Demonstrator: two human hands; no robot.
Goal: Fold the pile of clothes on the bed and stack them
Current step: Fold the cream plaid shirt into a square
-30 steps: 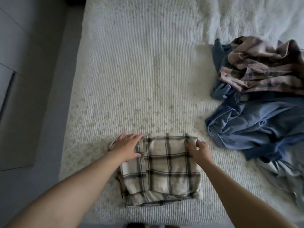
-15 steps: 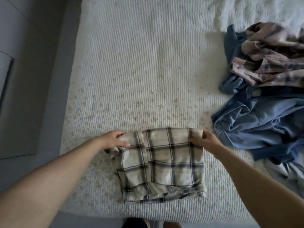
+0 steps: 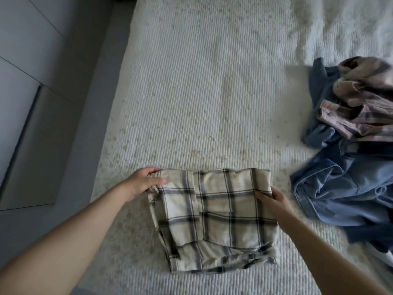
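Observation:
A folded cream plaid shirt (image 3: 214,220) lies near the front edge of the white ribbed bed (image 3: 202,92). My left hand (image 3: 144,182) pinches its far left corner, thumb on top. My right hand (image 3: 271,198) grips the shirt's right edge, fingers curled under the fabric. At the right sits the unfolded pile: a pink plaid garment (image 3: 361,103) on top of crumpled blue shirts (image 3: 344,186).
The bed's left edge drops to a grey floor (image 3: 53,103) with a flat panel (image 3: 27,150) lying on it. A rumpled white blanket (image 3: 344,28) covers the far right corner. Open bedspread stretches beyond the folded shirt.
Both hands shifted from pressing on top of the folded shirt to gripping its left corner and right edge. The shirt's far edge looks slightly raised and the view moved.

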